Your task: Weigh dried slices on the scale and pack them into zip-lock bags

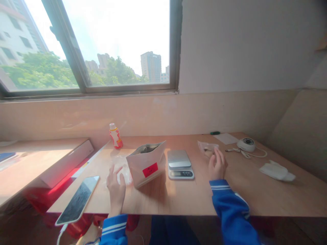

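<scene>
Left of the scale (179, 159), the left hand (117, 182) is held loosely open, fingers apart, over crumpled clear plastic (127, 175), while right of the scale a small clear bag (204, 147) is met by the half-curled right hand (218, 165), though whether it is pinched cannot be told. Just left of the scale, a white pouch (136, 170) is stood upright, its red label (150, 170) turned nearside, its mouth opened upward and its long axis slanted away rightward.
</scene>
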`<state>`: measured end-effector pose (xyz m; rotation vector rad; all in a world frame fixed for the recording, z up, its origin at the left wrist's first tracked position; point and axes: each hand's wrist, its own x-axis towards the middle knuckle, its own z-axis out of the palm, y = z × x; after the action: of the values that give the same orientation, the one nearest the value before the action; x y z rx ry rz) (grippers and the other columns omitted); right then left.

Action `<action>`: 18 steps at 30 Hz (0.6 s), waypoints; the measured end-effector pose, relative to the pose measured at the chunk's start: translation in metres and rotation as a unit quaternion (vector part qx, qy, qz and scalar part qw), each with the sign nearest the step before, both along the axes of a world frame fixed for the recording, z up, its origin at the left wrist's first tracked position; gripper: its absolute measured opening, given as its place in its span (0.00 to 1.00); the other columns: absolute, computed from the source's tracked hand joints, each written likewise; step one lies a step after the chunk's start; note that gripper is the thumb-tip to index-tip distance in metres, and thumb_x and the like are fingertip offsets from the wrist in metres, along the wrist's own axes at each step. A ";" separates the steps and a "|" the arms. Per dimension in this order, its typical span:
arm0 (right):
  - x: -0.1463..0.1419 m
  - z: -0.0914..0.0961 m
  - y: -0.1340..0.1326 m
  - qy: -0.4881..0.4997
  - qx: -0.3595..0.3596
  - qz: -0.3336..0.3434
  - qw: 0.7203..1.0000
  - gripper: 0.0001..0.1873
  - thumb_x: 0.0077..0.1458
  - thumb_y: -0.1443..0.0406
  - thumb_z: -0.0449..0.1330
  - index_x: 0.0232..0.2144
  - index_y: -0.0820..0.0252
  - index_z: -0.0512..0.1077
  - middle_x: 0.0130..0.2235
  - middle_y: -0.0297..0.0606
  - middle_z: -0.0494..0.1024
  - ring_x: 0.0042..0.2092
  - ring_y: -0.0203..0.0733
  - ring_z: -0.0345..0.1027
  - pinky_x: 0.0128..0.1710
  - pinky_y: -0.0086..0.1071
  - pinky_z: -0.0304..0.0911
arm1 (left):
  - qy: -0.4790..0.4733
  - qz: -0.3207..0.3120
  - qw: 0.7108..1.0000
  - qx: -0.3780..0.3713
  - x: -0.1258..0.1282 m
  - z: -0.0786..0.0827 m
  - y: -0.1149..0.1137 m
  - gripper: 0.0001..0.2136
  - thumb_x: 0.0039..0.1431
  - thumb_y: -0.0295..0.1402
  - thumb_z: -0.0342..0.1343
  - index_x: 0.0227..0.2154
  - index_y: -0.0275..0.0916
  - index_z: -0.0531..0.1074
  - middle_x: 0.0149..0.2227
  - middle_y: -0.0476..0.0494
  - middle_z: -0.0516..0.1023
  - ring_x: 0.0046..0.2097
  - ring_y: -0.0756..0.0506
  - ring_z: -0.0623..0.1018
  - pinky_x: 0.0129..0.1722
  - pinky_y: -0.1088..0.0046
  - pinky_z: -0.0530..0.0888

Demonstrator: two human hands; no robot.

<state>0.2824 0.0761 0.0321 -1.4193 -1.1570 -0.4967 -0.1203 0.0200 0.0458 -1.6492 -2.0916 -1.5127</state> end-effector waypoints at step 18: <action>-0.074 0.052 -0.126 0.348 0.021 0.178 0.920 0.15 0.53 0.57 0.57 0.35 0.62 0.75 0.40 0.45 0.75 0.41 0.46 0.71 0.43 0.40 0.65 | -0.316 -0.430 0.838 -0.111 0.195 0.026 -0.086 0.22 0.56 0.40 0.53 0.53 0.40 0.62 0.52 0.38 0.68 0.50 0.43 0.69 0.50 0.66 0.65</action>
<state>0.2080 -0.0494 0.0846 -1.1610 -0.7768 0.2372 0.0747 -0.0659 0.0715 -2.7202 -1.8717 -2.4075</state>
